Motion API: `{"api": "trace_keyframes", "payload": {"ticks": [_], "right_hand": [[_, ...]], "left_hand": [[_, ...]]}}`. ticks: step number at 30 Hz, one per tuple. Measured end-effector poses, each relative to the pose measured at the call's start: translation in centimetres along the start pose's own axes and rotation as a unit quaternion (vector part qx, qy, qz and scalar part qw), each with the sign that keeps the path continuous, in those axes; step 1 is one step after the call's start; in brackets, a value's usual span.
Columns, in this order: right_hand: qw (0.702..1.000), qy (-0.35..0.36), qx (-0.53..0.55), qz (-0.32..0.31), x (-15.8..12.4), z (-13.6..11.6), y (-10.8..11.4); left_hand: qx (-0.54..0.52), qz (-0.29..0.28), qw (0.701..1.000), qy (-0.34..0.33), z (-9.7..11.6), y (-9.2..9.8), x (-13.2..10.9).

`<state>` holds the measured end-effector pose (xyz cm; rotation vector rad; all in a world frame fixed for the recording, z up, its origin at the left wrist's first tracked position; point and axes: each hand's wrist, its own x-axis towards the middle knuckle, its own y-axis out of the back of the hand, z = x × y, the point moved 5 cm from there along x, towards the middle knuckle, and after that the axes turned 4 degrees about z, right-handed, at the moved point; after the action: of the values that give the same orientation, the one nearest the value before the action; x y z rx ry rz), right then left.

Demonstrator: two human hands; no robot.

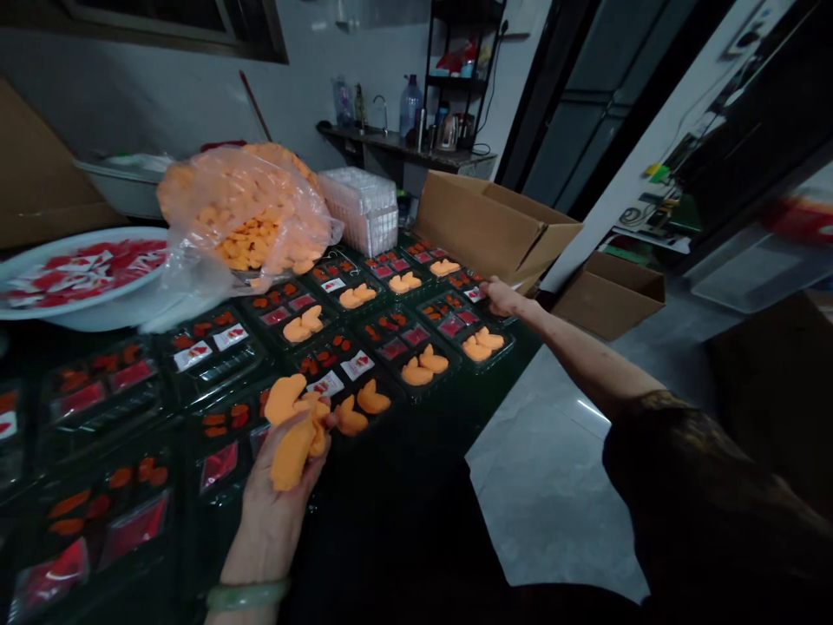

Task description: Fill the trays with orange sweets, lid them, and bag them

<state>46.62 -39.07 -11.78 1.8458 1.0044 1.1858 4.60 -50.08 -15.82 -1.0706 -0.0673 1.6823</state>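
My left hand (277,495) is closed around a bunch of orange pastry pieces (294,427), held above the near black trays; a green bangle circles its wrist. My right hand (500,297) stretches to the far right corner of the table, its fingers curled over a black tray (463,286) next to the cardboard box (491,227); what they pinch is hidden. Several black compartment trays (416,343) cover the table, holding red slices, sauce sachets and, in the farther ones, two orange pieces each. An open plastic bag of orange pieces (251,217) stands behind them.
A white bowl of red sachets (71,273) sits at the left. A stack of clear lids (364,208) stands behind the bag. Another cardboard box (608,291) rests on the grey floor to the right. A shelf and counter with bottles line the back wall.
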Motion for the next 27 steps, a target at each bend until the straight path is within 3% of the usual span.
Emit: {"api": "trace_keyframes", "payload": {"ticks": [3,6,8,10,12,14,17,20,24,27], "right_hand": [[1.0,0.018,0.019,-0.006,-2.3,-2.9,-0.6],[0.989,0.089,0.114,-0.035,-6.3,-10.0,-0.9],[0.926,0.204,0.292,-0.121,-9.9,-16.4,-0.7],[0.858,0.287,0.386,-0.182,-12.9,-21.8,-0.2],[0.814,0.346,0.417,-0.209,-14.6,-25.3,0.0],[0.8,0.354,0.43,-0.224,-14.8,-26.9,-0.3],[0.807,0.262,0.474,-0.236,-13.7,-26.2,-1.0],[0.807,0.115,0.538,-0.212,-12.2,-23.0,-0.9],[0.795,-0.068,0.58,-0.166,-9.4,-15.5,-0.7],[0.826,-0.139,0.536,-0.101,-6.5,-8.0,0.4]], "left_hand": [[0.001,0.006,1.0,-0.006,-0.5,-0.3,-0.8],[-0.01,-0.032,0.999,-0.018,-1.1,-0.7,-0.9],[-0.015,-0.076,0.996,-0.044,-1.4,-0.8,-0.5],[-0.01,-0.108,0.992,-0.06,-1.6,-0.7,-0.2],[0.001,-0.125,0.991,-0.057,-1.8,-0.5,-0.1],[0.022,-0.133,0.99,-0.039,-2.1,-0.5,-0.2],[0.03,-0.128,0.991,0.008,-2.6,-0.7,-0.6],[0.026,-0.135,0.988,0.076,-3.2,-1.0,-0.9],[0.038,-0.153,0.98,0.124,-3.5,-1.2,-1.0],[0.033,-0.136,0.984,0.107,-3.0,-0.8,-0.5]]}}
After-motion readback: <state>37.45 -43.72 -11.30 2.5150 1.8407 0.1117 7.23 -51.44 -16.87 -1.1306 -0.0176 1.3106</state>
